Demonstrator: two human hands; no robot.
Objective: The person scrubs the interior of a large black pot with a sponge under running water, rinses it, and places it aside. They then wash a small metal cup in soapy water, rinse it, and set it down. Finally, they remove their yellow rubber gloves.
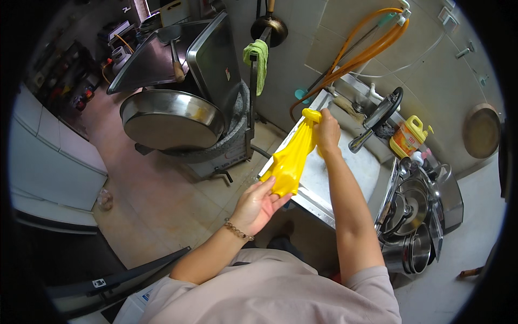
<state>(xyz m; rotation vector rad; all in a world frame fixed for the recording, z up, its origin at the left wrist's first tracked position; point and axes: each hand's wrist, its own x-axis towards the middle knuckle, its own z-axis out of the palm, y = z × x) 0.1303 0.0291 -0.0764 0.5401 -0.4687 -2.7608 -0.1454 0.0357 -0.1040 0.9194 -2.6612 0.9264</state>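
Note:
A glossy yellow rubber glove [292, 158] stretches between my hands, above the near left edge of the sink. My right hand [327, 130] grips its bunched upper end, where the rubber is rolled into a thick fold. At the wide lower end, my left hand [259, 202] is palm up with thumb and fingers apart, against or just beneath the rubber. A beaded bracelet circles my left wrist. White suds fill the metal sink [315, 198] under the glove and my right forearm.
A faucet [376, 121] and a yellow detergent jug [408, 135] stand along the sink's back. Stacked steel pots [408, 251] and lids crowd the right. Left of the sink, a large steel basin [172, 119] and tray [214, 56] rest on a stand. An orange hose [356, 52] hangs on the wall.

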